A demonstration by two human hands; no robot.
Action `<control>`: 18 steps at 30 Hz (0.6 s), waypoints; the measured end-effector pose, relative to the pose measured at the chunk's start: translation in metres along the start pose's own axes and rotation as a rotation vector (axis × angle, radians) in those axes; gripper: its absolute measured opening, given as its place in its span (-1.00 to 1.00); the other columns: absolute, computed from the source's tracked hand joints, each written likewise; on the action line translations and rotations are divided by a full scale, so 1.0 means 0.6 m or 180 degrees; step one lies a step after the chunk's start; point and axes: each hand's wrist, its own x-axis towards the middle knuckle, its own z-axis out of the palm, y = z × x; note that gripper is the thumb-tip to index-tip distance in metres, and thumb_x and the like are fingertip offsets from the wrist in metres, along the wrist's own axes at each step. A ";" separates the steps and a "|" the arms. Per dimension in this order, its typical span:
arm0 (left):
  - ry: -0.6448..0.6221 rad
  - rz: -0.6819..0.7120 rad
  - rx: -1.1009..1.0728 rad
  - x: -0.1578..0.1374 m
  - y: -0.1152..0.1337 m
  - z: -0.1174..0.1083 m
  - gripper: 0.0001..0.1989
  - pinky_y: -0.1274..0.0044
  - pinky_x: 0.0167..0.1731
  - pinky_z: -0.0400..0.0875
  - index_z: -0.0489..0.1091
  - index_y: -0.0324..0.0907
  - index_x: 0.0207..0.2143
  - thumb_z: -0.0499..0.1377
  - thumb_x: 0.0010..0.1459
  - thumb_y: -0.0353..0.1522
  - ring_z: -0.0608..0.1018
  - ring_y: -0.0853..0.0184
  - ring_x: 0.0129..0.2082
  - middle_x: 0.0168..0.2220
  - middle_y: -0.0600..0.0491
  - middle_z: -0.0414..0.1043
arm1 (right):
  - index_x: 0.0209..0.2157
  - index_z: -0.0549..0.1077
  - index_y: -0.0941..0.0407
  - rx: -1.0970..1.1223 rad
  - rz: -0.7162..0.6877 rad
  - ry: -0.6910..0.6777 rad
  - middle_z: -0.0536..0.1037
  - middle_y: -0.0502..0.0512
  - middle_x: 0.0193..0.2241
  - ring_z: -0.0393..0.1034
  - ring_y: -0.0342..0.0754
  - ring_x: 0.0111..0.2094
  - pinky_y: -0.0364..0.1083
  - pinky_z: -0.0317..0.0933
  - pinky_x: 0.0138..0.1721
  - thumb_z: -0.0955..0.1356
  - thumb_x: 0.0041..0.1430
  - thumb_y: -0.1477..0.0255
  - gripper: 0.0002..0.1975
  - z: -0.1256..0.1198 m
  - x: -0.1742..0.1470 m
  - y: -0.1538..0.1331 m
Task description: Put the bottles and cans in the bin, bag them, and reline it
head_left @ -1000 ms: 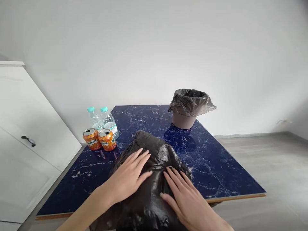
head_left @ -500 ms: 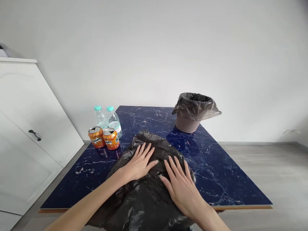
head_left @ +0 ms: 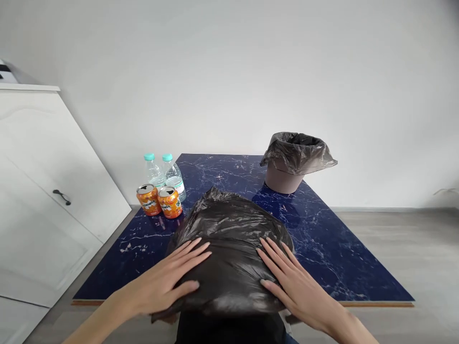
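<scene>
Right now I am pressing both palms onto the crumpled black plastic bin bag [head_left: 231, 239] that is lying puffed up at the near edge of the dark blue marble-patterned desk [head_left: 322, 248]. My left hand [head_left: 168, 282] is lying flat on the bag's left flank, fingers spread and pointing forward, thumb tucked low against the front fold. My right hand [head_left: 292, 284] is mirroring it on the right flank, fingers fanned out, gripping nothing; both are simply bearing down on the film. The bag is bulging between them, its near edge hanging a little over the desk's front lip toward my lap.

I am judging this to be the flattening step: air seems trapped under the plastic, and my hands are sitting near the front of the mound rather than on its crown. The next move, as I read it, is calling for a slow, even push from the near edge toward the far end so the air has somewhere to escape, with both palms kept level so the slippery film is not skating sideways.

At the far left of the desk, two orange drink cans [head_left: 159, 201] are standing side by side, with two clear water bottles with teal caps [head_left: 165, 171] just behind them. At the far right a grey round bin lined with a black bag [head_left: 292, 162] is standing well apart from my hands. A white cabinet [head_left: 43, 191] is filling the left side.
</scene>
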 end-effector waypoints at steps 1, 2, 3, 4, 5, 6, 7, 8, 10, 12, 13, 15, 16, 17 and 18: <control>-0.0066 0.0029 0.0065 -0.024 -0.008 0.010 -0.15 0.11 0.48 0.09 -0.10 0.23 0.56 0.24 0.38 0.01 0.10 0.00 0.55 0.55 0.09 0.02 | 0.57 -0.27 -0.20 0.0031 -0.0012 -0.0071 -0.16 -0.04 0.57 -0.26 0.17 0.57 0.32 -0.15 0.52 0.21 0.56 0.08 -0.25 0.001 -0.013 0.005; -0.0105 0.0020 0.0114 -0.044 -0.016 0.021 0.07 0.05 0.49 0.04 -0.15 0.19 0.57 0.35 0.20 0.11 0.06 -0.09 0.55 0.57 0.04 -0.05 | 0.57 -0.28 -0.20 0.0051 -0.0029 -0.0109 -0.16 -0.02 0.57 -0.26 0.21 0.56 0.34 -0.13 0.51 0.25 0.52 0.05 -0.19 0.003 -0.024 0.010; -0.0109 -0.0015 0.0164 -0.060 -0.023 0.031 0.21 0.00 0.48 0.03 -0.19 0.18 0.57 0.42 0.07 0.15 0.04 -0.15 0.55 0.58 0.02 -0.10 | 0.57 -0.28 -0.19 0.0063 -0.0067 -0.0128 -0.17 0.01 0.57 -0.25 0.26 0.56 0.35 -0.12 0.50 0.31 0.46 0.00 -0.11 0.005 -0.033 0.016; -0.0101 -0.0035 0.0205 -0.073 -0.029 0.040 0.29 -0.03 0.48 0.02 -0.20 0.17 0.57 0.46 -0.01 0.15 0.03 -0.19 0.55 0.58 0.01 -0.12 | 0.57 -0.28 -0.17 0.0064 -0.0131 -0.0132 -0.18 0.04 0.57 -0.25 0.30 0.56 0.37 -0.12 0.50 0.36 0.39 -0.05 -0.02 0.008 -0.040 0.021; -0.0076 -0.0052 0.0240 -0.083 -0.032 0.048 0.25 -0.05 0.47 0.03 -0.18 0.19 0.57 0.46 0.02 0.09 0.03 -0.19 0.55 0.58 0.02 -0.11 | 0.57 -0.27 -0.15 0.0053 -0.0205 -0.0105 -0.18 0.07 0.57 -0.25 0.34 0.55 0.38 -0.11 0.49 0.41 0.32 -0.09 0.07 0.011 -0.046 0.025; -0.0038 -0.0028 0.0252 -0.090 -0.032 0.054 0.12 -0.04 0.47 0.05 -0.14 0.22 0.56 0.43 0.13 -0.01 0.07 -0.16 0.54 0.57 0.06 -0.05 | 0.57 -0.26 -0.13 0.0027 -0.0278 -0.0058 -0.18 0.09 0.57 -0.24 0.36 0.55 0.38 -0.11 0.49 0.44 0.28 -0.09 0.11 0.013 -0.050 0.027; 0.0005 0.0040 0.0222 -0.095 -0.031 0.058 -0.06 -0.02 0.47 0.08 -0.05 0.26 0.54 0.36 0.25 -0.15 0.13 -0.10 0.54 0.54 0.11 0.05 | 0.58 -0.25 -0.12 -0.0005 -0.0339 0.0003 -0.16 0.10 0.57 -0.22 0.35 0.55 0.37 -0.11 0.50 0.45 0.29 -0.05 0.10 0.014 -0.054 0.026; 0.0068 0.0116 0.0129 -0.098 -0.028 0.060 -0.22 0.02 0.47 0.11 0.09 0.29 0.51 0.26 0.32 -0.30 0.22 -0.04 0.51 0.49 0.15 0.19 | 0.58 -0.23 -0.12 -0.0029 -0.0377 0.0064 -0.13 0.08 0.57 -0.19 0.33 0.55 0.36 -0.11 0.50 0.43 0.34 0.03 0.03 0.015 -0.057 0.025; 0.0297 0.0129 -0.0239 -0.096 -0.021 0.055 -0.37 0.14 0.41 0.29 0.44 0.22 0.33 0.09 0.31 -0.49 0.47 0.05 0.37 0.30 0.15 0.51 | 0.57 -0.12 -0.15 0.0007 -0.0398 0.0129 -0.03 0.03 0.55 -0.09 0.25 0.54 0.32 -0.10 0.51 0.36 0.44 0.28 -0.15 0.012 -0.062 0.021; 0.0726 -0.0232 -0.0660 -0.082 -0.015 0.037 -0.52 0.30 0.19 0.54 0.64 0.06 0.05 0.05 0.27 -0.49 0.69 0.10 0.07 0.00 0.07 0.71 | 0.51 0.15 -0.18 0.0283 -0.0338 0.0120 0.18 0.00 0.50 0.08 0.21 0.50 0.31 -0.05 0.50 0.30 0.45 0.43 -0.32 0.004 -0.063 0.019; 0.0996 -0.0503 -0.0822 -0.068 -0.013 0.024 -0.61 0.37 0.05 0.60 0.65 0.01 -0.06 0.05 0.28 -0.45 0.73 0.13 -0.07 -0.12 0.05 0.73 | 0.44 0.31 -0.17 0.0552 -0.0231 0.0129 0.31 0.02 0.44 0.22 0.22 0.44 0.29 0.06 0.46 0.27 0.46 0.43 -0.42 0.000 -0.060 0.020; 0.1532 -0.1001 -0.0990 -0.027 -0.009 -0.010 -0.72 0.45 -0.12 0.62 0.59 -0.03 -0.09 0.08 0.33 -0.30 0.73 0.15 -0.17 -0.19 0.05 0.72 | 0.23 0.57 -0.07 0.1244 0.0236 0.0310 0.59 0.12 0.23 0.48 0.24 0.23 0.17 0.37 0.25 0.25 0.50 0.32 -0.59 -0.005 -0.050 0.027; 0.1805 -0.1161 -0.1042 -0.002 -0.007 -0.028 -0.72 0.45 -0.12 0.62 0.54 -0.04 -0.04 0.11 0.35 -0.20 0.73 0.11 -0.10 -0.13 0.02 0.71 | 0.14 0.62 -0.03 0.1583 0.0549 0.0491 0.66 0.15 0.10 0.56 0.24 0.11 0.10 0.46 0.12 0.25 0.51 0.23 -0.61 -0.005 -0.042 0.032; 0.1978 -0.1339 -0.1022 0.025 -0.004 -0.045 -0.65 0.40 -0.07 0.62 0.47 -0.04 0.09 0.15 0.34 -0.13 0.71 0.05 0.00 -0.03 -0.01 0.69 | 0.09 0.63 0.01 0.1866 0.0861 0.0706 0.70 0.16 0.01 0.59 0.22 0.03 0.04 0.49 0.02 0.27 0.50 0.15 -0.60 -0.004 -0.033 0.039; 0.2085 -0.1468 -0.0854 0.052 0.001 -0.059 -0.53 0.32 -0.03 0.62 0.39 -0.06 0.20 0.20 0.32 -0.10 0.70 0.00 0.03 0.01 -0.05 0.68 | 0.07 0.62 0.03 0.2079 0.1135 0.0919 0.71 0.15 -0.04 0.60 0.20 -0.01 0.01 0.49 -0.03 0.29 0.47 0.08 -0.58 -0.002 -0.023 0.046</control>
